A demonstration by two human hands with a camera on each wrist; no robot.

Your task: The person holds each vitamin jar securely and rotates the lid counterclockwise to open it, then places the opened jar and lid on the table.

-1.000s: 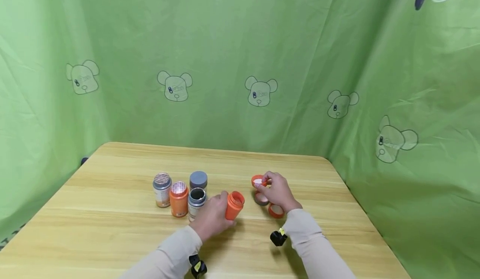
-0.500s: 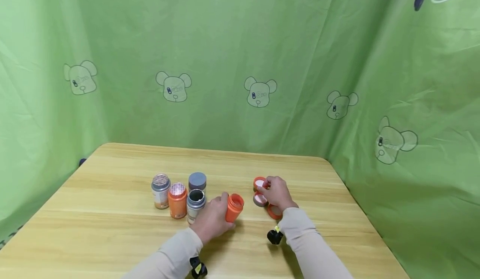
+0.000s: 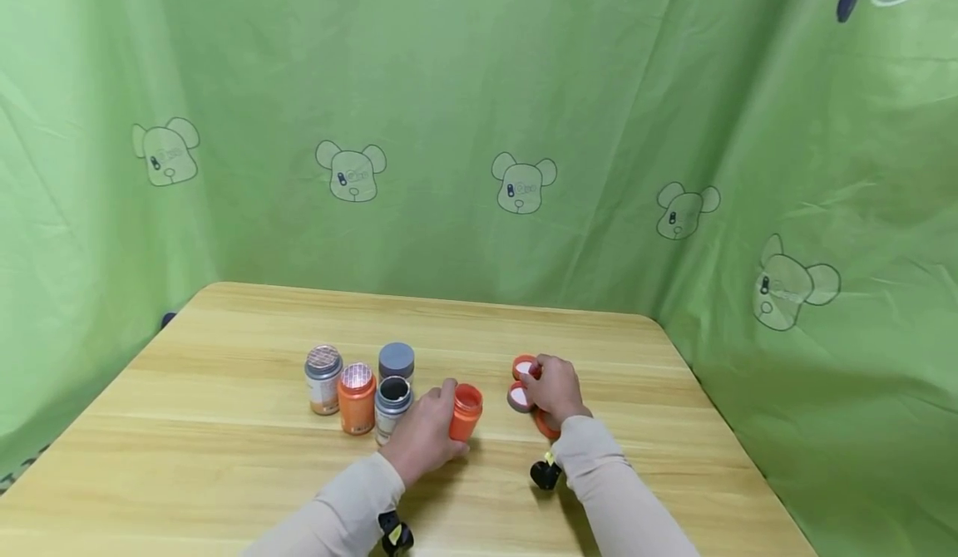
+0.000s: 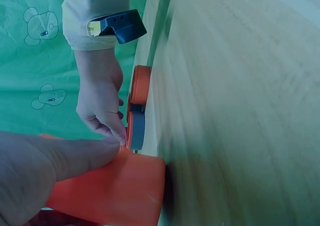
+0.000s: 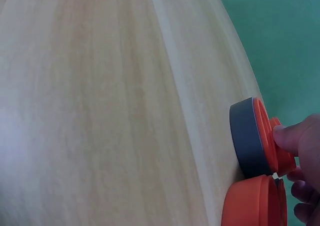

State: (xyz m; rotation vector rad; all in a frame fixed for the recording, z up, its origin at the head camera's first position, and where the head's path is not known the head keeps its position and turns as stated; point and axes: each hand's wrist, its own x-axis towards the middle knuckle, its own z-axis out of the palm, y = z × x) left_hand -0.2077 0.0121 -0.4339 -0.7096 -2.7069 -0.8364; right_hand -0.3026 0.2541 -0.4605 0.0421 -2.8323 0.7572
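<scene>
Right hand has lowered its orange cap toward the counter, probably pinching it; left hand still grips the open orange bottle at 9 o'clock.

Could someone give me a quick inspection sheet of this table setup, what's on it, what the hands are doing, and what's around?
Surface: wooden table, pale grain, no spills seen.
Job's things: open orange bottle upright in the left hand; three loose caps lying by the right hand: an orange cap, a grey cap, another orange cap partly hidden.
Clutter: four bottles grouped left of the hands; one is open, one has a grey cap, two show foil tops.
Hands: left hand grips the orange bottle; right hand rests on the caps, its grip unclear.
Cables: nothing seen.
Surroundings: green cloth with bear prints behind and beside the table.
</scene>
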